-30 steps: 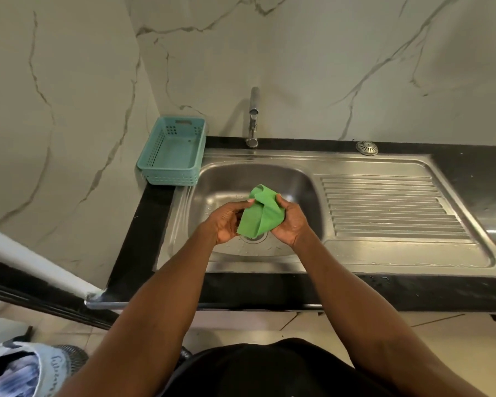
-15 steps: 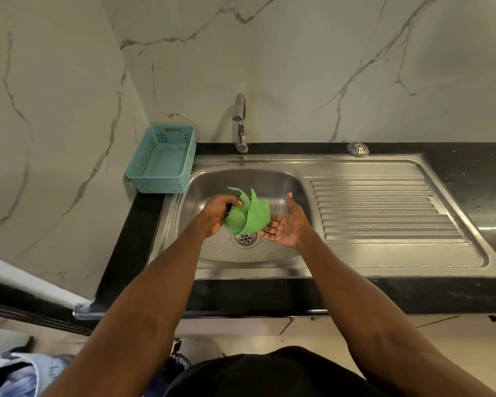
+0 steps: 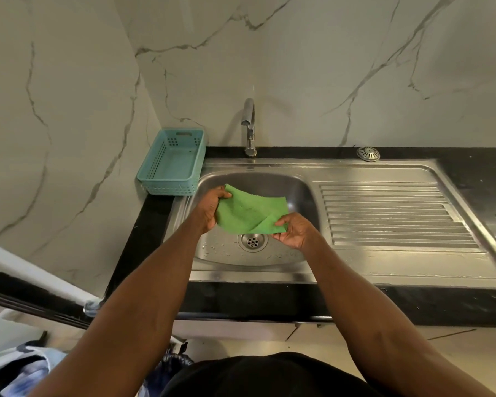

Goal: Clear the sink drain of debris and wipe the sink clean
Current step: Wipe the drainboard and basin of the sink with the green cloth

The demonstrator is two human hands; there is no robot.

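Black stone desk (image 3: 470, 173) carrying a stainless-steel sink (image 3: 355, 270) with ribbed draining board; all places are given from the sink's round perforated drain (image 3: 252, 241). Behind the drain stands a chrome tap (image 3: 249, 127); behind and left, a teal perforated plastic basket (image 3: 172, 161); far behind and right, a loose round metal strainer cap (image 3: 368, 154). Just above the drain, a green square cleaning cloth (image 3: 249, 212) is spread open. The left hand (image 3: 211, 209) pinches its left edge; the right hand (image 3: 294, 230) pinches its near right corner, which is folded over. Step judged in hand: opening the cloth for wiping; the drain looks free of debris. The next move probably calls for pressing the cloth onto the wet basin floor. The basin walls bound the strokes; open room lies right, over the draining board.
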